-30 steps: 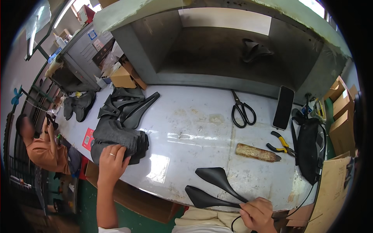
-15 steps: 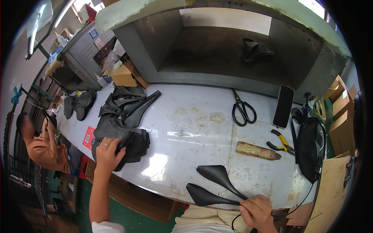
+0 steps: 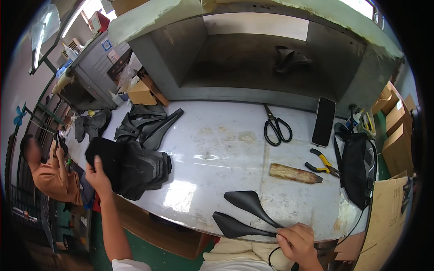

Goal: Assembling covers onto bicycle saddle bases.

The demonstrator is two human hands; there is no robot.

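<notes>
At the table's left side, my left hand (image 3: 98,176) is closed on the edge of a black flexible sheet (image 3: 105,156), its corner raised over a stack of dark grey cut pieces (image 3: 147,169). Near the front edge, my right hand (image 3: 296,241) pinches the narrow end of a black forked piece (image 3: 246,205) with two paddle-shaped arms spreading left over the table. Whether the arms join is hidden by the fingers. Behind the stack lie several curved black shells (image 3: 153,128) with long narrow noses.
Black-handled scissors (image 3: 276,128), a phone (image 3: 323,122), yellow-handled pliers (image 3: 323,162), a worn wooden-handled tool (image 3: 296,174) and a black pouch (image 3: 357,169) lie at right. A grey metal booth (image 3: 158,58) stands behind, holding another black shell (image 3: 291,58). A co-worker (image 3: 56,176) sits far left.
My left hand has moved left from the top of the stack, and the black sheet's edge is now lifted in it. My right hand still holds the forked piece; the view has shifted slightly.
</notes>
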